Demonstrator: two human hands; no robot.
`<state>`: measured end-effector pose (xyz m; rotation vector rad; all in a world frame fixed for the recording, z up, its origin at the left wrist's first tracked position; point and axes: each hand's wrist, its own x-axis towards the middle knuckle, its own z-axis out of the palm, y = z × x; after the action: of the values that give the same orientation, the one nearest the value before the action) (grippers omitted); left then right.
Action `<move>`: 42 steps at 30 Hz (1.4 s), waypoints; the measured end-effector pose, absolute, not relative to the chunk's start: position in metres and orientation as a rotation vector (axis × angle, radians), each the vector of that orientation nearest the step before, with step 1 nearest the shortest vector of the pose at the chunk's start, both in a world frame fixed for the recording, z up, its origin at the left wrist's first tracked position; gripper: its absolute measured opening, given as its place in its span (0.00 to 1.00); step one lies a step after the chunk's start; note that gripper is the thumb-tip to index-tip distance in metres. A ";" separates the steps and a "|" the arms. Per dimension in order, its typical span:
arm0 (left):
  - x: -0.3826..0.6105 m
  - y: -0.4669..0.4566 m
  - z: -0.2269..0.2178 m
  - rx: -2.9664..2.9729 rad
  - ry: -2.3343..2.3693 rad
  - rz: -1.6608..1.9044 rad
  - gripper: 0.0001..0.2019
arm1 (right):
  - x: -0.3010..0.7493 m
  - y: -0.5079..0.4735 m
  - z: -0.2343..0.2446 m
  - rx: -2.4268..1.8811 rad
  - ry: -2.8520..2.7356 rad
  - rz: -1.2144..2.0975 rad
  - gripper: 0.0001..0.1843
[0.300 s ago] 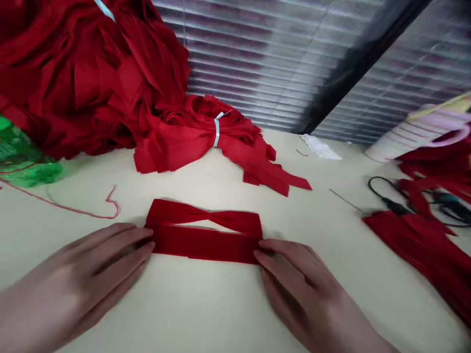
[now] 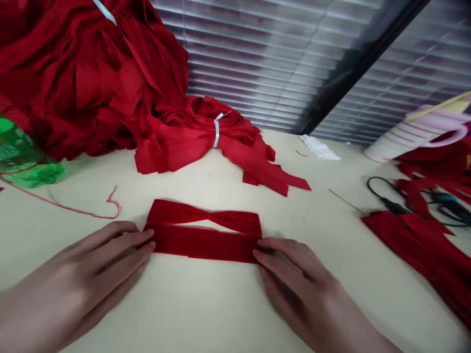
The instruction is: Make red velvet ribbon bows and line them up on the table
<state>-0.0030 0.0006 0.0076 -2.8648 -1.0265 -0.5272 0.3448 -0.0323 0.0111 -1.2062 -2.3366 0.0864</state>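
Note:
A flat folded red fabric strip [image 2: 206, 243] lies on the table in front of me. Just behind it lies a red fabric bow [image 2: 184, 212], pinched narrow at its middle, and a slit of table shows between the two. At the strip's left end, the fingertips of my left hand [image 2: 99, 274] are closed on the edge, thumb hidden beneath. My right hand [image 2: 301, 279] grips the opposite end between its fingers. Whether strip and bow are one piece at the ends, I cannot tell.
Behind stands a tied bundle of red strips [image 2: 184, 142] beside a larger red fabric heap [image 2: 91, 73]. A green bottle [image 2: 22, 152] and red thread [image 2: 73, 208] are at left. On the right are a striped mug [image 2: 415, 135], black cable [image 2: 390, 201] and red fabric [image 2: 415, 255].

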 end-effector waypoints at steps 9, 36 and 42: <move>0.043 0.011 0.037 -2.806 -0.642 -0.432 0.13 | 0.343 -0.032 0.011 -1.194 -2.317 0.034 0.13; 0.083 0.033 0.025 -2.886 -0.571 -0.408 0.13 | 0.344 -0.030 0.011 -1.198 -2.324 0.067 0.14; 0.083 0.032 0.028 -2.917 -0.573 -0.380 0.14 | 0.339 -0.027 0.025 -1.157 -2.298 -0.058 0.15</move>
<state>0.0834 0.0319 0.0277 -2.9172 -0.5733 -0.3798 0.3388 -0.0267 0.0245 -1.1566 -2.2982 -0.0576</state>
